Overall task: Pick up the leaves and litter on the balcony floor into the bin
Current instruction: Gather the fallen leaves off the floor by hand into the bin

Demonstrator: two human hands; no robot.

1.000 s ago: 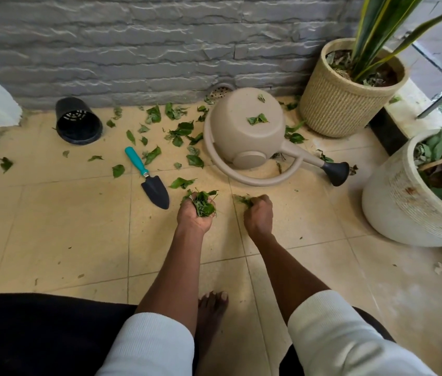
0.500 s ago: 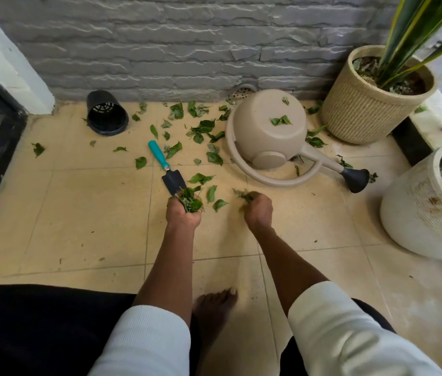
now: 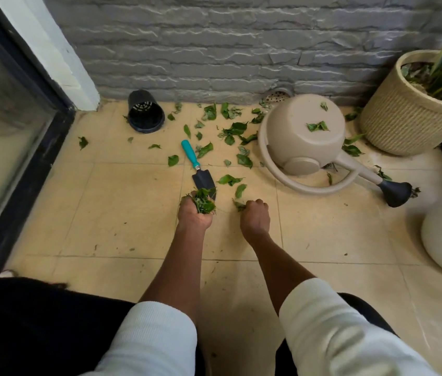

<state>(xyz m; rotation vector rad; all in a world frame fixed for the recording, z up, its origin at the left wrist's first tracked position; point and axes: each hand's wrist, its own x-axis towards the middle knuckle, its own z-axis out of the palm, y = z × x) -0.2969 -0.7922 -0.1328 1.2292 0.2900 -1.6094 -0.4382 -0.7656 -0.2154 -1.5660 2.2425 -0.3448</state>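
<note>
Since earlier, our left hand (image 3: pixel 195 213) nears the teal-handled black trowel (image 3: pixel 199 169), cupping collected green leaves (image 3: pixel 203 203); right hand (image 3: pixel 255 215) pinches another torn leaf (image 3: pixel 239 205).

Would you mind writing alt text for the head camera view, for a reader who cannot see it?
A person crouched on a tiled balcony floor holds a clump of green leaves in the left hand while the right hand pinches another leaf. More leaves lie scattered around a teal-handled trowel, a tipped watering can and a black pot.

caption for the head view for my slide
Left hand holds a clump of leaves; right hand pinches a leaf beside trowel.
</note>
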